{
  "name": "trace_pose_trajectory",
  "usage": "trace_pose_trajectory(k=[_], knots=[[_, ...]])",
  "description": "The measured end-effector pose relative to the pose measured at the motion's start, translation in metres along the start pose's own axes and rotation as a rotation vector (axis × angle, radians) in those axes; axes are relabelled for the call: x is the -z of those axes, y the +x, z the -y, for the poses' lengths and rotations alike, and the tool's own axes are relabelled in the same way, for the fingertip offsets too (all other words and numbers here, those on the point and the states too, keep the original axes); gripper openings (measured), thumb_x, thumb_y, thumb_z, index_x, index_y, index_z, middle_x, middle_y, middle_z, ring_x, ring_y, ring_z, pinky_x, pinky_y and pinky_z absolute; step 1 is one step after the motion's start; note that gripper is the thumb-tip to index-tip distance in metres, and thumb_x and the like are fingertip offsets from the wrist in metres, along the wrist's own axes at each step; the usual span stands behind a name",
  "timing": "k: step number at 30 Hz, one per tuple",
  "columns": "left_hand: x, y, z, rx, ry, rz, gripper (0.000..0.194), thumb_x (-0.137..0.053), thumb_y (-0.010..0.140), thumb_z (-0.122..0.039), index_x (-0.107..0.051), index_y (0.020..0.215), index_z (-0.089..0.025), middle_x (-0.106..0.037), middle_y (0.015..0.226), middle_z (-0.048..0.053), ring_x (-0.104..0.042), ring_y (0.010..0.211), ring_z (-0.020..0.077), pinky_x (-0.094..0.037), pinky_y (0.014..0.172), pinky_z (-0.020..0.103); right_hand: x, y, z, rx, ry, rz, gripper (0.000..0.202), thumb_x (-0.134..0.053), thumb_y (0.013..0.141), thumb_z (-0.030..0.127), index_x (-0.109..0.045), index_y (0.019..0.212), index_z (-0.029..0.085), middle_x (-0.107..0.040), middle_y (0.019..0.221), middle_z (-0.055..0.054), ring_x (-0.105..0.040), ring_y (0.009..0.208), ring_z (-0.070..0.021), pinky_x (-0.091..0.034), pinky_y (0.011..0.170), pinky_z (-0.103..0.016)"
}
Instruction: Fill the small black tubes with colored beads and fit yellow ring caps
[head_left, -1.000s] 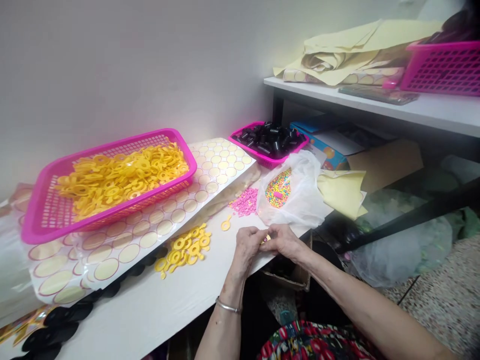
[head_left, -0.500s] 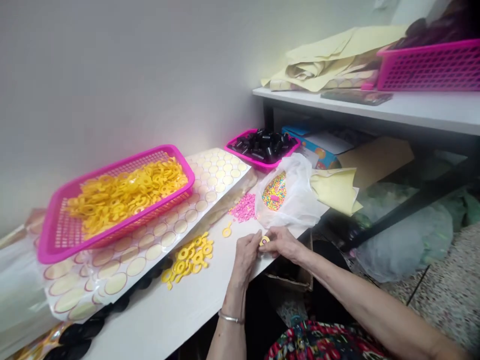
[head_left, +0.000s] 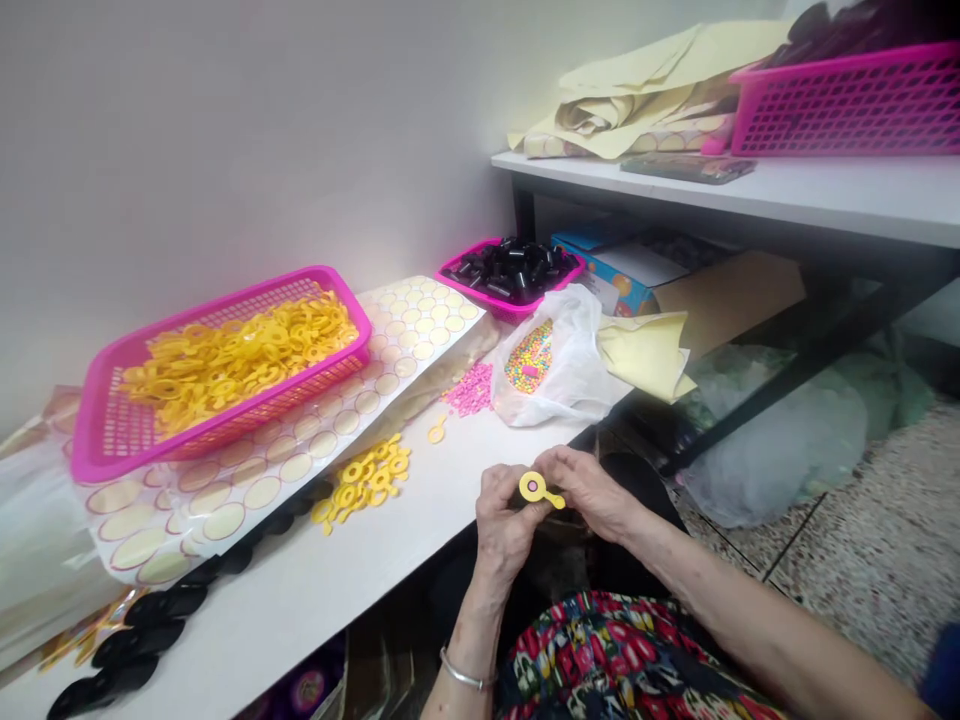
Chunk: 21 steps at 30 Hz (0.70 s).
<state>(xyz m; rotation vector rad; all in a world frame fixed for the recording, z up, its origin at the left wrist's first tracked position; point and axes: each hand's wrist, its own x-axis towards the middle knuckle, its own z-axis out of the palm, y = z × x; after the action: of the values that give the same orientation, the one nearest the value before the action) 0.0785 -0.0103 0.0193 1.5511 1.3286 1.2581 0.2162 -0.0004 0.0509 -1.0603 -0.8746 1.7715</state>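
Note:
A yellow ring-shaped piece with a short tail (head_left: 533, 487) shows between my hands, a small dark-centred pink bit in its ring. My left hand (head_left: 504, 510) is closed around something under the ring that I cannot make out. My right hand (head_left: 589, 490) is beside the piece, fingers bent, its fingertips partly hidden behind it. On the white table (head_left: 300, 600) lie a pile of yellow pieces (head_left: 364, 480), one single yellow piece (head_left: 436, 430) and small pink bits (head_left: 471, 390). A white plastic bag (head_left: 577, 370) holds multicoloured beads (head_left: 529, 358).
A pink basket of yellow pieces (head_left: 225, 370) rests on sticker sheets (head_left: 262, 490) at the left. Black parts (head_left: 517, 268) fill another pink basket. Black round pieces (head_left: 139, 645) line the table edge. A raised shelf (head_left: 787, 190) stands at the right.
Both hands have come away from the table edge towards my body. The yellow piece, mostly covered before, now shows face up with its tail to the right. The whole view has shifted slightly.

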Motion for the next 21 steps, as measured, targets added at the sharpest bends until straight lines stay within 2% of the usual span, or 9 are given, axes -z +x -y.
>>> trace_pose_trajectory(k=[3, 8, 11, 13, 16, 19, 21], knots=[[-0.010, -0.006, -0.011, -0.081, -0.012, 0.070, 0.031, -0.073, 0.060, -0.020, -0.068, 0.090, -0.023, -0.057, 0.082, 0.003, -0.047, 0.091, 0.0201, -0.041, 0.080, 0.033, 0.014, -0.012, 0.004, -0.070, 0.092, 0.074, 0.041, -0.070, 0.063, 0.049, -0.059, 0.081, 0.014, -0.058, 0.070, 0.000, -0.049, 0.058, -0.0082, -0.036, 0.052, -0.020], [-0.030, -0.010, -0.020, -0.155, 0.001, 0.162, 0.026, -0.070, 0.063, -0.017, -0.068, 0.089, -0.021, -0.059, 0.081, 0.004, -0.047, 0.089, 0.0210, -0.042, 0.078, 0.035, 0.030, -0.023, 0.001, -0.030, 0.112, -0.019, 0.036, -0.076, 0.060, 0.041, -0.061, 0.079, 0.014, -0.060, 0.068, 0.000, -0.050, 0.057, -0.0086, -0.036, 0.051, -0.020], [-0.038, -0.010, -0.023, -0.145, -0.001, 0.183, 0.025, -0.070, 0.063, -0.018, -0.068, 0.088, -0.020, -0.059, 0.079, 0.004, -0.048, 0.087, 0.0208, -0.042, 0.076, 0.035, 0.038, -0.026, -0.002, -0.021, 0.129, -0.041, 0.035, -0.076, 0.060, 0.040, -0.063, 0.079, 0.013, -0.060, 0.067, 0.000, -0.051, 0.057, -0.0088, -0.037, 0.052, -0.020], [-0.041, -0.009, -0.026, -0.117, -0.037, 0.186, 0.023, -0.072, 0.062, -0.021, -0.068, 0.085, -0.019, -0.058, 0.078, 0.004, -0.048, 0.086, 0.0210, -0.042, 0.077, 0.035, 0.046, -0.028, -0.004, -0.029, 0.151, -0.003, 0.036, -0.071, 0.065, 0.044, -0.064, 0.082, 0.014, -0.060, 0.069, -0.001, -0.052, 0.058, -0.0091, -0.038, 0.052, -0.020], [-0.042, -0.007, -0.036, -0.085, -0.117, 0.191, 0.025, -0.075, 0.060, -0.029, -0.068, 0.081, -0.017, -0.058, 0.079, 0.005, -0.049, 0.087, 0.0214, -0.042, 0.078, 0.035, 0.060, -0.030, -0.009, 0.008, 0.177, 0.061, 0.037, -0.068, 0.069, 0.045, -0.064, 0.094, 0.017, -0.064, 0.084, -0.004, -0.057, 0.069, -0.0116, -0.044, 0.060, -0.023], [-0.042, -0.007, -0.044, -0.068, -0.144, 0.190, 0.027, -0.075, 0.060, -0.031, -0.068, 0.081, -0.017, -0.057, 0.081, 0.006, -0.050, 0.085, 0.0211, -0.042, 0.077, 0.035, 0.071, -0.034, -0.014, 0.090, 0.155, 0.165, 0.056, -0.080, 0.055, 0.030, -0.060, 0.106, 0.021, -0.062, 0.107, -0.006, -0.057, 0.094, -0.0172, -0.045, 0.081, -0.030], [-0.043, -0.007, -0.047, -0.091, -0.116, 0.181, 0.025, -0.075, 0.060, -0.031, -0.067, 0.080, -0.017, -0.057, 0.080, 0.006, -0.050, 0.085, 0.0210, -0.043, 0.077, 0.034, 0.075, -0.037, -0.016, 0.107, 0.178, 0.257, 0.072, -0.084, 0.045, 0.024, -0.058, 0.111, 0.022, -0.059, 0.115, -0.007, -0.053, 0.105, -0.0203, -0.042, 0.088, -0.033]])
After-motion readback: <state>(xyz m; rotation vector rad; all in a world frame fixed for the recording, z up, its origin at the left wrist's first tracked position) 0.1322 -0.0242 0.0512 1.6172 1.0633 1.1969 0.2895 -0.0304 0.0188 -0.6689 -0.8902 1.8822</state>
